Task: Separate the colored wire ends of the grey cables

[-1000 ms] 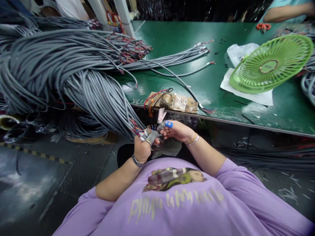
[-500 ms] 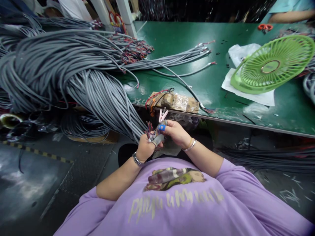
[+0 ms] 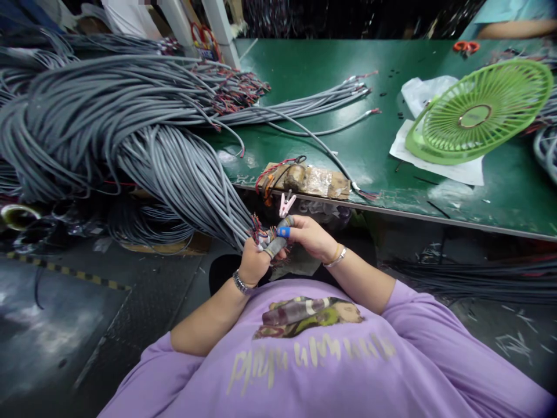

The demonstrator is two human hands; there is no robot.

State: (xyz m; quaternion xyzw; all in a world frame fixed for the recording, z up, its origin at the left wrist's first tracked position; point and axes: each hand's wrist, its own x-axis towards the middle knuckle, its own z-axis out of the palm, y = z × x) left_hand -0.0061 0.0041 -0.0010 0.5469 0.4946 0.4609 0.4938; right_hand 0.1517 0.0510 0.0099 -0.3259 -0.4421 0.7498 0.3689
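Note:
Just in front of my lap, my left hand (image 3: pixel 256 261) is closed around the ends of a thick bundle of grey cables (image 3: pixel 206 186) that hangs over the table edge. Thin coloured wire ends (image 3: pixel 256 225) stick out above its fist. Grey tape wraps the left thumb. My right hand (image 3: pixel 314 238) pinches at the wire tips beside the left thumb, a blue band round its thumb and grey tape on its index finger. What lies exactly between the right fingertips is mostly hidden. A pink clothes peg (image 3: pixel 286 204) shows just beyond the right fingers, by the table edge.
The green table (image 3: pixel 304 61) carries a large cable heap (image 3: pixel 87 110), several loose cables, a wooden block with wires (image 3: pixel 319 181), a green fan (image 3: pixel 478 116) on paper and orange-handled scissors (image 3: pixel 465 47). A person's arm (image 3: pixel 516 29) rests at the far right.
My hands stay together at the wire ends, with small finger movements. The left hand has tilted slightly, and the coloured wire ends have shifted a little left. The view has moved slightly.

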